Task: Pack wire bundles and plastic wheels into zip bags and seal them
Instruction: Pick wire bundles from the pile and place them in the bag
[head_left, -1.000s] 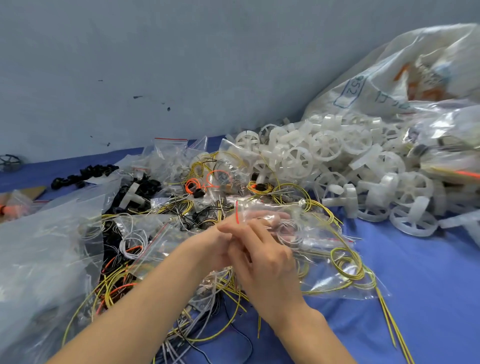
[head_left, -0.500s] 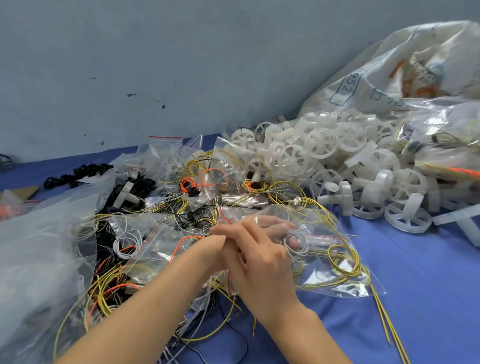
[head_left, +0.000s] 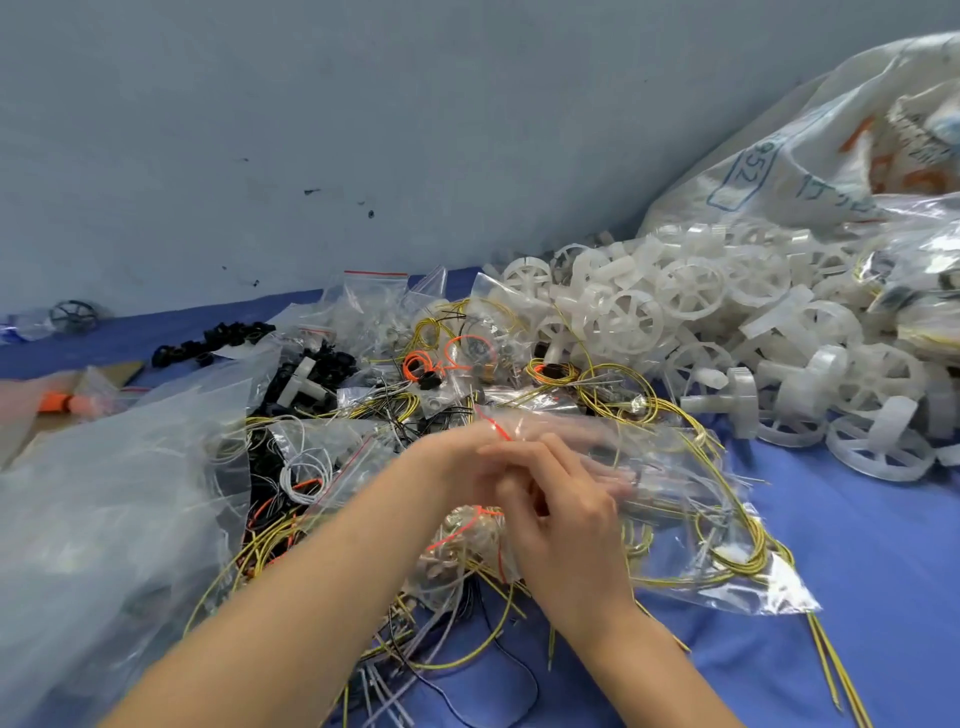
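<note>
Head view: which step?
— Likely sealing. Left hand (head_left: 448, 466) and right hand (head_left: 571, 530) pinch the blurred zip bag (head_left: 670, 463) mouth, above wire bundles (head_left: 615, 387) on the worktop (head_left: 862, 551).
— Next?
— Probably pressing evenly along the strip.

— What are the hands doing?
— Left grip (head_left: 460, 465) and right grip (head_left: 566, 525) meet on a clear zip bag (head_left: 613, 431), pinching near its red-striped mouth; it is blurred.
— Around them?
— Yellow wire bundles (head_left: 748, 551) just right; plastic wheels (head_left: 691, 288) piled beyond, on the blue counter (head_left: 883, 597).
</note>
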